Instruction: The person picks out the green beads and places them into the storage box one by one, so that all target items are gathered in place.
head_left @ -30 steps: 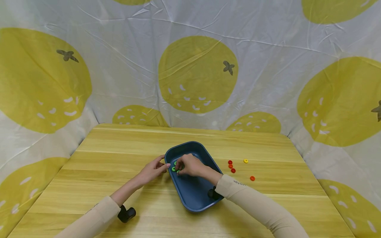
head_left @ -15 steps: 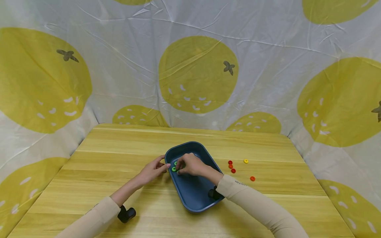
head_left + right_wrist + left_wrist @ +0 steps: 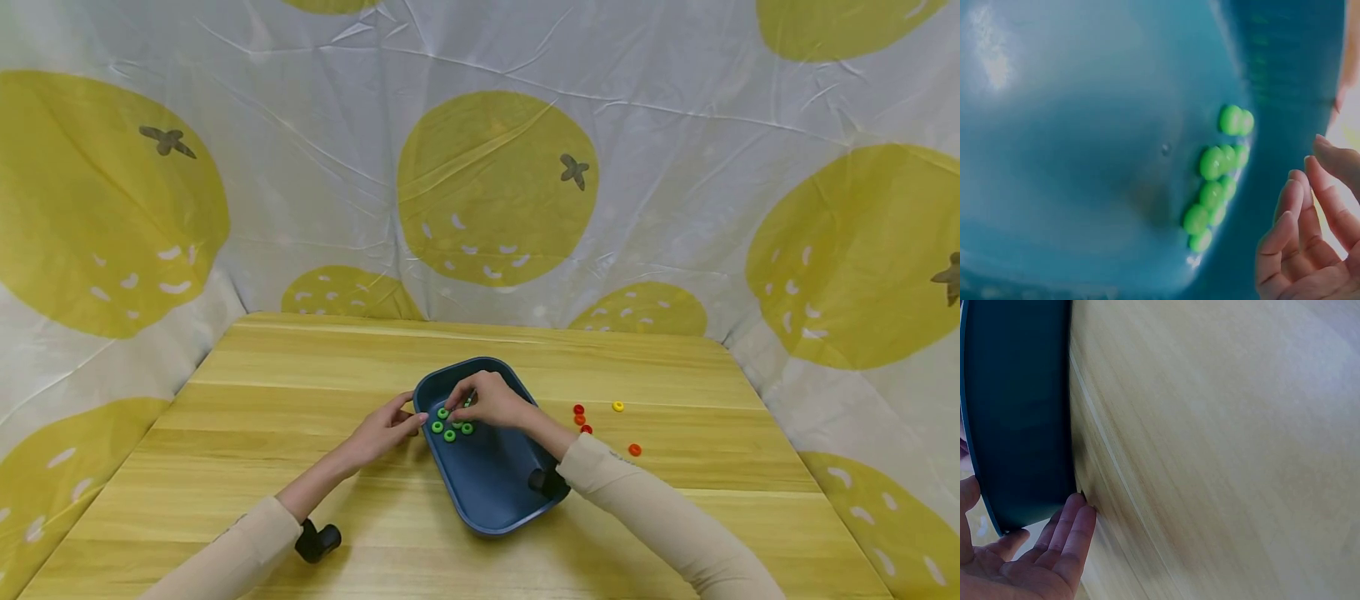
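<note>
A deep blue rectangular tray (image 3: 487, 487) stands at an angle on the wooden table. Beside its left wall is my left hand (image 3: 382, 432), thumb at the rim and fingers against the outside, gripping it near the corner. In the left wrist view that hand's fingers (image 3: 1075, 540) touch the outer wall. Several green ring-shaped beads (image 3: 449, 435) lie on the tray floor at its far left end. Over them hovers my right hand (image 3: 491, 404), thumb and forefinger slightly apart. The right wrist view shows nothing between its fingers (image 3: 1291, 200), with the green beads (image 3: 1212, 164) away from them.
To the right of the tray lie a small group of red and orange beads (image 3: 579, 409), a yellow bead (image 3: 618, 407) and an orange bead (image 3: 635, 450). The wooden table (image 3: 300, 367) ends against a fabric backdrop (image 3: 660, 217) with yellow fruit shapes.
My right hand has lifted and shifted slightly up and to the right, and its fingers have spread. More green beads show beneath it. The left hand stays at the tray.
</note>
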The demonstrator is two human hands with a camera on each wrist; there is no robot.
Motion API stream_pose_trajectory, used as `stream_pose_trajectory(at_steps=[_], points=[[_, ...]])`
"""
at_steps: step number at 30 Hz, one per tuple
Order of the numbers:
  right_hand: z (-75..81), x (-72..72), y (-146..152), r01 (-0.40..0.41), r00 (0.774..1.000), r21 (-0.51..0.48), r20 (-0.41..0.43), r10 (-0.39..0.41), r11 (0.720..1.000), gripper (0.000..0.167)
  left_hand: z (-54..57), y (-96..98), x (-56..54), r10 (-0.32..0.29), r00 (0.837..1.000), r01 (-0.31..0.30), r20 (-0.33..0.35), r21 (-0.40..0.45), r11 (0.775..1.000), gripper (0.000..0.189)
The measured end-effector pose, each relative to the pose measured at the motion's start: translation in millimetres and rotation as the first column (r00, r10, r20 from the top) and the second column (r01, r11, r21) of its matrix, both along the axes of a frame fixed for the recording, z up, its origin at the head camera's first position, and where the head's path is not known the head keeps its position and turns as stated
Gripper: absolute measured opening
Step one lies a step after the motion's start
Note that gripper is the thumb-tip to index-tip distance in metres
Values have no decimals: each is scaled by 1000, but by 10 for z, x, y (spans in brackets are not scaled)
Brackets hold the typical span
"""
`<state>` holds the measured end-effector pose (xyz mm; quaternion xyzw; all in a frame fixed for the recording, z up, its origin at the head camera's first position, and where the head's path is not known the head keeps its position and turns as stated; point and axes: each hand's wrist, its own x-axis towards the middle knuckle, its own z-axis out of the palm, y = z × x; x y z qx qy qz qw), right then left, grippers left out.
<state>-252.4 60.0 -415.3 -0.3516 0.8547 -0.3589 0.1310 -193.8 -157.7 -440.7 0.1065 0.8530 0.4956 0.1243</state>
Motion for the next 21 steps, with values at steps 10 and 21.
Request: stream_pose_trajectory(at_steps=[10,21], points=[[150,-98,286,72,997,-78,38,-70,994,21,5,2,5,14,1000,-14,1,20,1000,56],[293,-133,681,219,964,-101,173,-200,970,25,-27,5,-5,17,1000,-17,3,15,1000,56]])
